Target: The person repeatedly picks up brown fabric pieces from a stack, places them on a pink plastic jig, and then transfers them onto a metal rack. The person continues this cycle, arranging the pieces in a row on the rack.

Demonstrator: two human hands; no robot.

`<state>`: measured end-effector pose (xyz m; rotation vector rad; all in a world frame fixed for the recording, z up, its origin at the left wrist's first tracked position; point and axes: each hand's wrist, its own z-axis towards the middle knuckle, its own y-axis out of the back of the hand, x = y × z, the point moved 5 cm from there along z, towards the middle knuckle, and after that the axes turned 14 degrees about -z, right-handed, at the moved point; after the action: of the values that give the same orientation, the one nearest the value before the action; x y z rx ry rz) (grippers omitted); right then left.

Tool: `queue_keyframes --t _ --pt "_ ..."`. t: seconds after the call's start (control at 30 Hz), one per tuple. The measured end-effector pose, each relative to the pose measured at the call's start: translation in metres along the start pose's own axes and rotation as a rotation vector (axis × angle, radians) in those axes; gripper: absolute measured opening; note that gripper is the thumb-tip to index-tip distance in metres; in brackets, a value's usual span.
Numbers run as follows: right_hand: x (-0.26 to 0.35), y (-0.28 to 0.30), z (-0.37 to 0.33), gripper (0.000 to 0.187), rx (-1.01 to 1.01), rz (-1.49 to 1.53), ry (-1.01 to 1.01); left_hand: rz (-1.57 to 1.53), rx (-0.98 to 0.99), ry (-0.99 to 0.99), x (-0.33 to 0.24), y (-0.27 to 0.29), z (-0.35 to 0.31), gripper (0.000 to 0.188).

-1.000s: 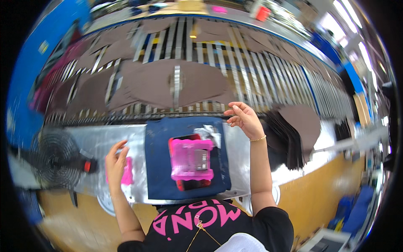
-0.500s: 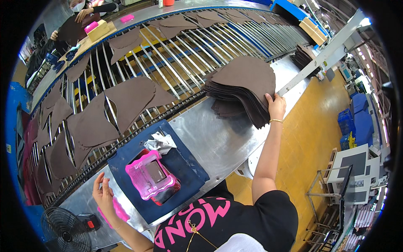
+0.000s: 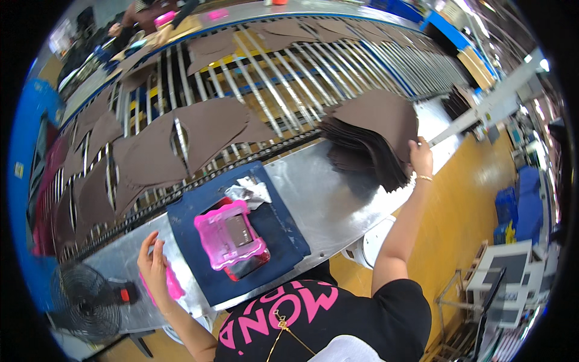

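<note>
My right hand (image 3: 420,155) reaches out to the right and grips the top of a stack of dark brown cut pieces (image 3: 374,136) on the metal table (image 3: 338,199). One piece is lifted at its edge. My left hand (image 3: 154,265) rests flat on a small pink object (image 3: 173,285) at the table's left end, fingers spread. Between the hands lies a dark blue mat (image 3: 277,232) with a pink-framed device (image 3: 229,235) and a crumpled bit of clear film (image 3: 250,192) on it.
Beyond the table runs a roller conveyor (image 3: 271,78) carrying several brown cut pieces (image 3: 181,142). A black fan (image 3: 84,301) stands at lower left. Another person (image 3: 151,15) works at the far side. A white round object (image 3: 374,241) sits under the table, over yellow floor (image 3: 470,211).
The view has swung and my right hand has gone from the blue mat out to the brown stack and taken hold of it. My left hand has stayed on the pink object.
</note>
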<state>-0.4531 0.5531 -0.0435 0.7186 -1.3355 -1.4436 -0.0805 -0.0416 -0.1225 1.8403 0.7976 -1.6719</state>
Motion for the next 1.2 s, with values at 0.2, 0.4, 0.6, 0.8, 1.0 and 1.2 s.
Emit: queue_keyframes --t 0.2,0.4,0.6,0.8,1.0,1.2 --pt "0.071 0.079 -0.068 0.03 -0.193 0.412 0.174 0.044 0.047 -0.099 -0.041 -0.033 0.003 0.024" --pt "0.161 0.08 -0.153 0.03 -0.023 0.942 0.324 0.033 0.162 -0.53 -0.086 -0.087 0.008 0.042" --pt "0.233 0.052 -0.226 0.025 0.24 1.229 0.904 -0.343 0.2 -0.118 -0.096 -0.062 0.006 0.031" --pt "0.27 0.024 -0.281 0.029 0.58 1.033 1.182 0.004 -0.18 -0.474 -0.138 0.03 -0.031 0.021" --pt "0.272 0.023 -0.307 0.017 0.178 0.863 1.452 0.167 -0.275 -0.46 -0.142 0.053 -0.044 0.015" --pt "0.245 0.031 -0.292 0.025 0.05 0.781 1.498 0.246 -0.089 -0.455 -0.113 0.027 -0.039 0.012"
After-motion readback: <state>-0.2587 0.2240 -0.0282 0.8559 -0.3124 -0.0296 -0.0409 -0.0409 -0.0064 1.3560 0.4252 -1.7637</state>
